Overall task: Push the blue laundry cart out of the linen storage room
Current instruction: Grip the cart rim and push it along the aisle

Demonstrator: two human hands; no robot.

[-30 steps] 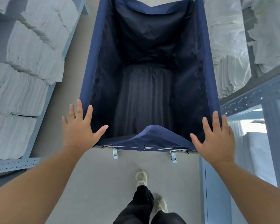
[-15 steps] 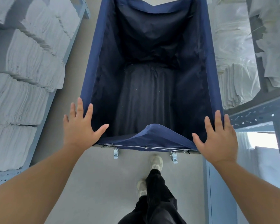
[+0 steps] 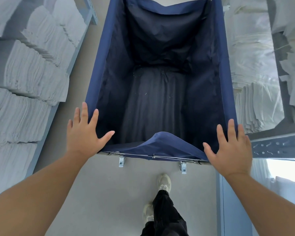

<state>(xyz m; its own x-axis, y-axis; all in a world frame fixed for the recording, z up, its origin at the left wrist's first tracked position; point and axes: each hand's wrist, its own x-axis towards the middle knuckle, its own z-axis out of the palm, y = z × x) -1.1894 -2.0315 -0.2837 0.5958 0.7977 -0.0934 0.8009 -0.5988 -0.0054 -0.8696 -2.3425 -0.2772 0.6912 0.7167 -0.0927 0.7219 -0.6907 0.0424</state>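
The blue laundry cart [image 3: 99, 68], a deep fabric bin on a metal frame, fills the middle of the head view and is empty inside. My left hand [image 3: 84, 133] lies flat on its near left corner, fingers spread, the thumb over the rim. My right hand [image 3: 230, 147] presses flat on the near right corner in the same way. Neither hand curls around the frame. The near edge of the liner sags inward above a thin metal rail [image 3: 152, 155].
Shelves of folded white linen [image 3: 29, 79] line the left side, and wrapped linen stacks [image 3: 252, 86] sit on a grey metal rack [image 3: 278, 145] at the right. The aisle of grey floor [image 3: 109, 193] is narrow. My legs and pale shoes [image 3: 163, 183] step behind the cart.
The cart and I have moved forward along the aisle; shelves on both sides slid back past me. My feet swapped in stepping. Both hands kept their place on the corners.
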